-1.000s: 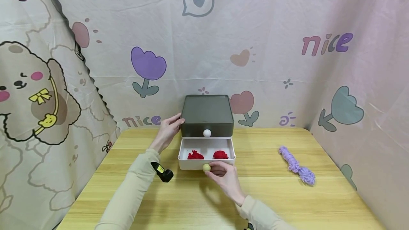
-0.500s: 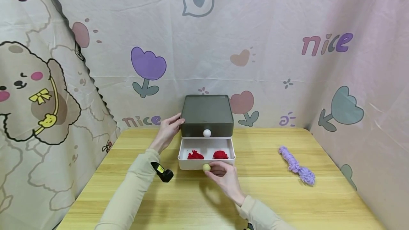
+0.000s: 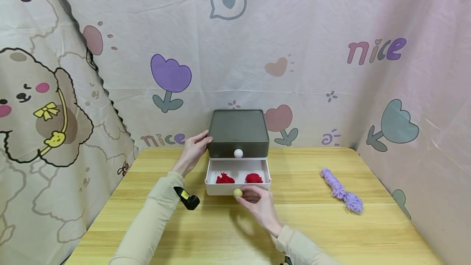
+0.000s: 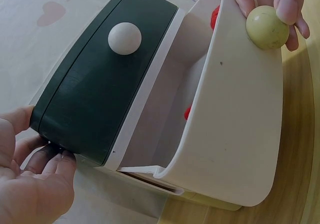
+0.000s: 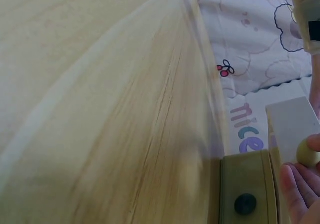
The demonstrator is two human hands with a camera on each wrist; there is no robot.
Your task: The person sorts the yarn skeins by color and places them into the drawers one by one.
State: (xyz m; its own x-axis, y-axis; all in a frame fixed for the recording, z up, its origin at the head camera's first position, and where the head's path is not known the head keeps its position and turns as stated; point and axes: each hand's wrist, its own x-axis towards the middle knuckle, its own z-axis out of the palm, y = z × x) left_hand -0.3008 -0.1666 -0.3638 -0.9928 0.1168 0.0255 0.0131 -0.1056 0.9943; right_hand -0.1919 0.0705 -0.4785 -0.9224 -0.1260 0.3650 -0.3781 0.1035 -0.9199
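Observation:
A small drawer unit with a dark green top drawer and white round knob stands at the back of the table. Below it, a white drawer is pulled out. Inside lie two red items, too small to identify. My left hand holds the unit's left side, thumb at the front corner, fingers bent against the side in the left wrist view. My right hand pinches the drawer's yellow-green round knob between thumb and fingers.
A twisted lilac yarn bundle lies on the wooden table to the right. The right wrist view shows a yellowish panel with a dark knob beside the white drawer. A printed cloth hangs behind.

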